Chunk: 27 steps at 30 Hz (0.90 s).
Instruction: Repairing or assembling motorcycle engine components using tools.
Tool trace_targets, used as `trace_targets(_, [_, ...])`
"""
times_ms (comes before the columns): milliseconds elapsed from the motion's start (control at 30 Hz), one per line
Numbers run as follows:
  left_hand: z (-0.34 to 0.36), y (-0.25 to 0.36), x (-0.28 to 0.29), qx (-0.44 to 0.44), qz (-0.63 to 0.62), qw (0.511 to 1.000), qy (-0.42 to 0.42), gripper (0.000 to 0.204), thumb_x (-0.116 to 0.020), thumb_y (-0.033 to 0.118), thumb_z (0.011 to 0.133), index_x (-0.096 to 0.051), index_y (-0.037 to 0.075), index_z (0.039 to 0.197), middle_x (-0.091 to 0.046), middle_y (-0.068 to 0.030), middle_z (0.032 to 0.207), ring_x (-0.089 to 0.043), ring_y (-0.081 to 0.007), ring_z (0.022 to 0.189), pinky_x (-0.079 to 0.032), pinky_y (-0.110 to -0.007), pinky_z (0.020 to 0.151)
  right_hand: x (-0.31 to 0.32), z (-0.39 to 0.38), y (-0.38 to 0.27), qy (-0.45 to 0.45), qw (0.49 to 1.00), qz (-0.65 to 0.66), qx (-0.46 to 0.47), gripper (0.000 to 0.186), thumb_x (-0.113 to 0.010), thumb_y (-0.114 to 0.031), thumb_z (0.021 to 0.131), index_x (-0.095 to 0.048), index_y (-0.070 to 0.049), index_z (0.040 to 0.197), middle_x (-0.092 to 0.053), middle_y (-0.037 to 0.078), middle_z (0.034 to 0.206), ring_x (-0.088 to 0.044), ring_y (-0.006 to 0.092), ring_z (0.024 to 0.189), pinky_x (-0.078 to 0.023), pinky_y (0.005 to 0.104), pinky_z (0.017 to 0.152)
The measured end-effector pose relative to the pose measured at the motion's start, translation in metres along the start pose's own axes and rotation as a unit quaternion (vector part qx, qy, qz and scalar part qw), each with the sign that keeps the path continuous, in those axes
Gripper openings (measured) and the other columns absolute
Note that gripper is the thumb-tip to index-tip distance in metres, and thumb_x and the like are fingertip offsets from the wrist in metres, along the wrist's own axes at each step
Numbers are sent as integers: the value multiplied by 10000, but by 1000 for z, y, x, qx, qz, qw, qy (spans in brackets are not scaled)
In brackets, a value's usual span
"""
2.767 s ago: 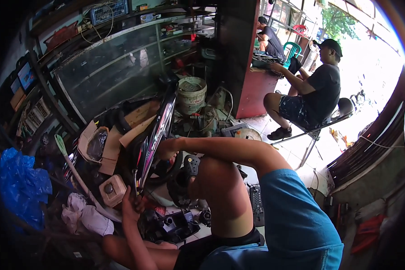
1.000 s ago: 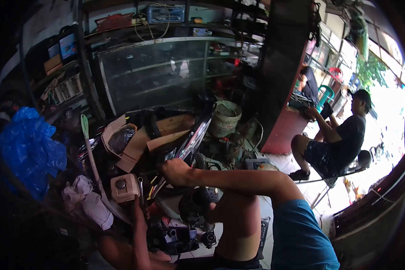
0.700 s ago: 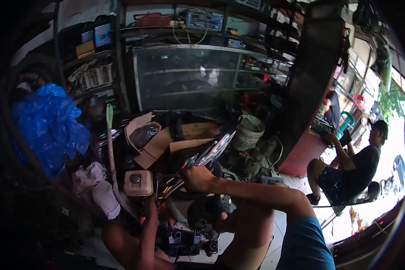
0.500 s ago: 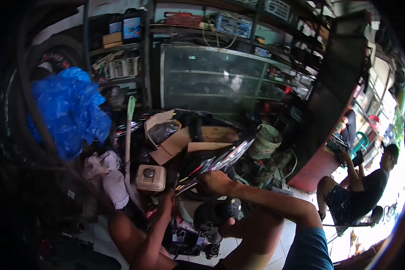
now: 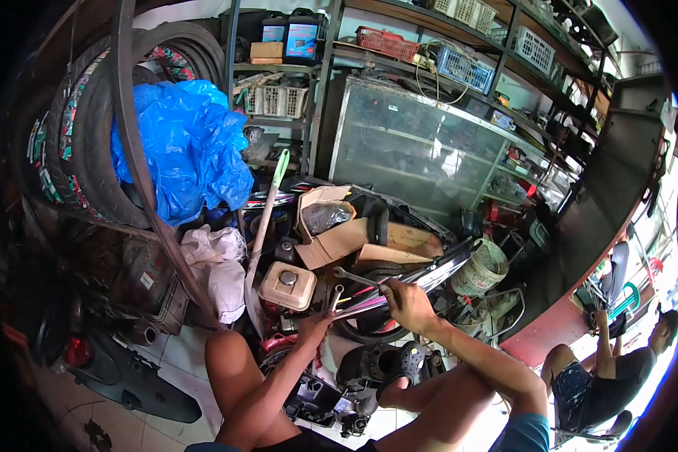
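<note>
In my right hand [image 5: 408, 305] is an open-end wrench [image 5: 358, 279], its jaw pointing left. My left hand [image 5: 316, 328] is closed around a second wrench [image 5: 335, 298], whose ring end sticks up past the fingers. The two hands are apart, raised above the floor between my knees. Behind the left wrench sits a beige square tank with a dark cap [image 5: 288, 285]. Black motorcycle parts [image 5: 313, 399] lie below, between my legs. Long striped plastic panels [image 5: 437, 276] stretch away behind my right hand.
Opened cardboard boxes [image 5: 331, 245], a dirty bucket [image 5: 481, 268] and a green-tipped pole [image 5: 264, 226] stand ahead. Blue plastic sheeting [image 5: 184, 151] hangs by tires [image 5: 90, 143] at left. A glass cabinet [image 5: 414, 143] stands behind. Another person [image 5: 618, 377] sits at far right.
My view has swung left, so the scene sits farther right. My hands have drawn apart, and both wrenches now show clearly in them.
</note>
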<state>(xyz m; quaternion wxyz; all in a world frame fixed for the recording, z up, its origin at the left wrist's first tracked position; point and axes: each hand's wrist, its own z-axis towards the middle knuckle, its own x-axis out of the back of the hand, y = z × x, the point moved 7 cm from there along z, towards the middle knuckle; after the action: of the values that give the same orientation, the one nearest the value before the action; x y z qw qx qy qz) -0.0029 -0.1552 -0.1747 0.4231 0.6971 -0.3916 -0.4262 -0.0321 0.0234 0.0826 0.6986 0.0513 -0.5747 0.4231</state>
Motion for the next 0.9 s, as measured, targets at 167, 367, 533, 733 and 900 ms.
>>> trace_targets(167, [-26, 35, -23, 11, 17, 1000, -23, 263, -693, 281, 841, -693, 79, 1010, -592, 40, 687, -502, -33, 537, -350, -194, 452, -25, -11, 37, -60, 992, 65, -89, 206, -484, -196, 925, -575, -13, 951, -587, 199, 683, -599, 363, 661, -456, 436, 613])
trace_targets(367, [-36, 56, -33, 2, -118, 988, -99, 273, -681, 272, 854, -679, 69, 1036, -617, 22, 742, -564, -70, 565, -414, -195, 490, -59, -32, 37, -235, 961, -111, -88, 272, -477, -228, 895, -591, -50, 1067, -643, 218, 898, -617, 388, 894, -484, 481, 797])
trace_targets(533, [-27, 48, -13, 19, -145, 988, -44, 288, -677, 268, 853, -666, 37, 1025, -627, -22, 769, -604, -122, 594, -457, -236, 469, -53, -33, 34, -277, 947, -50, -153, 290, -488, -188, 896, -547, -32, 1133, -656, 176, 842, -655, 278, 734, -522, 393, 643])
trace_targets(733, [-32, 48, 19, 54, -201, 978, 21, 268, -596, 282, 884, -653, 57, 1016, -631, -44, 785, -618, -177, 532, -463, -253, 443, -43, -22, 9, -195, 766, 537, -295, 498, -531, -190, 943, -340, -24, 1371, -635, 94, 1060, -620, 123, 730, -516, 248, 574])
trace_targets(900, [-23, 40, 25, 62, -199, 977, -34, 369, -449, 395, 928, -626, 74, 960, -620, -67, 721, -588, -190, 482, -413, -280, 400, -78, -21, -28, -450, 804, 368, -126, 251, -530, -133, 907, -516, 18, 1107, -637, 123, 981, -644, 199, 828, -535, 312, 645])
